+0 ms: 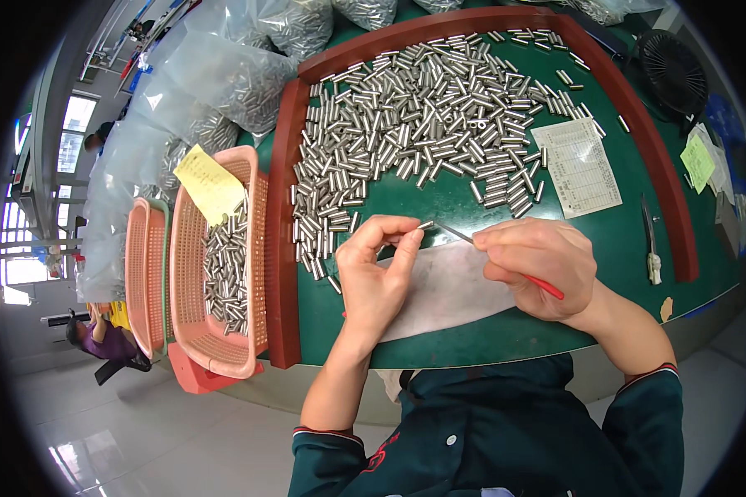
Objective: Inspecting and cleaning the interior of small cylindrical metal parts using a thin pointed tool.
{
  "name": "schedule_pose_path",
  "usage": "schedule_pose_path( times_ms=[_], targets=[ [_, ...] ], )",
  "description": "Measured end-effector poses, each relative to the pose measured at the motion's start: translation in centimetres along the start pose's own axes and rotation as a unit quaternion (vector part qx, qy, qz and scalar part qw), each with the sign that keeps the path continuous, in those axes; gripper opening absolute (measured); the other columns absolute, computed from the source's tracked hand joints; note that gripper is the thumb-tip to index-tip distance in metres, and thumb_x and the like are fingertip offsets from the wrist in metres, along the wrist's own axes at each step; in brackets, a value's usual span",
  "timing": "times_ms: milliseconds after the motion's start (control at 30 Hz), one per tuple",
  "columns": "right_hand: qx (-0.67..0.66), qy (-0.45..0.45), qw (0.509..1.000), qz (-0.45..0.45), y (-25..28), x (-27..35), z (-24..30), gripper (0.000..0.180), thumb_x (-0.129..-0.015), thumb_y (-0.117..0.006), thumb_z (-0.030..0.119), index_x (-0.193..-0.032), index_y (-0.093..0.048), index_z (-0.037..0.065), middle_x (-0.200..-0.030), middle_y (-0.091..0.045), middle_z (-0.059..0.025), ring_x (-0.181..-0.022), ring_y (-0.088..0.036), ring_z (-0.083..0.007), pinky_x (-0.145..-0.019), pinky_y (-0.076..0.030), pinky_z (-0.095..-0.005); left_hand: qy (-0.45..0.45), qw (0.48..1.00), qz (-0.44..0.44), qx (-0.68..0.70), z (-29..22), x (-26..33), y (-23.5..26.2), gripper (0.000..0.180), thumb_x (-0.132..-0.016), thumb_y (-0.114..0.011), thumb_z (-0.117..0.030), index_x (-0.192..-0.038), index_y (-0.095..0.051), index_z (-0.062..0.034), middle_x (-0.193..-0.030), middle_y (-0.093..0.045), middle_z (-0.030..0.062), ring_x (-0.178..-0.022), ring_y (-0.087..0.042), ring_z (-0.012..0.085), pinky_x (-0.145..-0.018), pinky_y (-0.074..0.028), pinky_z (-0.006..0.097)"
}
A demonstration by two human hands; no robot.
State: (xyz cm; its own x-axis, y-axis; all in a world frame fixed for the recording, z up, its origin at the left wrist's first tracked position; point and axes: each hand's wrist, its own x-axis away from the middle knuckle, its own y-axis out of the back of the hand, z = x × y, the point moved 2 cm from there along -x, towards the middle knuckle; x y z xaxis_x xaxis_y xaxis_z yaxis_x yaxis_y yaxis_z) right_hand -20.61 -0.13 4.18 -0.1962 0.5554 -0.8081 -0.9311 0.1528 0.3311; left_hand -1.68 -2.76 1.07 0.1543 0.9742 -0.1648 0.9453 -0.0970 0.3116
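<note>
Between thumb and forefinger, my left hand [377,269] pinches a small shiny metal tube [425,224]. My right hand [543,269] grips a thin tool with a red handle [544,287] and a dark, slender shaft [454,233]; its tip points at the tube's end. Whether the tip touches the tube I cannot tell. Below both hands a pale grey cloth [452,290] lies on the green tabletop [373,199]. Just beyond them spreads a large heap of loose metal tubes [423,108].
A dark red wooden frame [283,224] borders the work area. Outside it on the left stands a pink basket [259,248] of tubes with a yellow note [211,184]. A printed sheet [578,168] and tweezers-like tool [651,244] lie right. Bags of tubes [240,83] and a fan [670,74] stand beyond.
</note>
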Motion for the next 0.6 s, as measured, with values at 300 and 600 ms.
schedule_pose_path(
  times_ms=[300, 600],
  targets=[
    [0.004, 0.013, 1.0, 0.0, -0.6, 0.0, -0.2, 0.026, -0.064, -0.074, 0.001, -0.085, -0.058, 0.0, -0.075, -0.061, -0.0114, -0.063, -0.063, -0.0237, -0.05, -0.051, -0.0282, -0.045, 0.999, -0.008, -0.018, -0.2, -0.1, -0.2, 0.008, -0.076, -0.064, 0.005, -0.084, -0.062, 0.0036, -0.081, -0.063, 0.0079, -0.071, -0.059, 0.012, -0.066, -0.048, 0.022],
    [0.017, 0.029, 0.999, 0.043, -1.0, 0.6, -0.5, 0.027, -0.067, -0.071, 0.0, -0.089, -0.056, 0.0, -0.081, -0.063, -0.0141, -0.067, -0.064, -0.0258, -0.053, -0.052, -0.03, -0.137, 0.983, -0.038, -0.119, -1.2, -0.2, -0.4, 0.007, -0.074, -0.064, 0.005, -0.08, -0.062, 0.0025, -0.075, -0.062, 0.0103, -0.062, -0.06, 0.0157, -0.058, -0.048, 0.024]
  ],
)
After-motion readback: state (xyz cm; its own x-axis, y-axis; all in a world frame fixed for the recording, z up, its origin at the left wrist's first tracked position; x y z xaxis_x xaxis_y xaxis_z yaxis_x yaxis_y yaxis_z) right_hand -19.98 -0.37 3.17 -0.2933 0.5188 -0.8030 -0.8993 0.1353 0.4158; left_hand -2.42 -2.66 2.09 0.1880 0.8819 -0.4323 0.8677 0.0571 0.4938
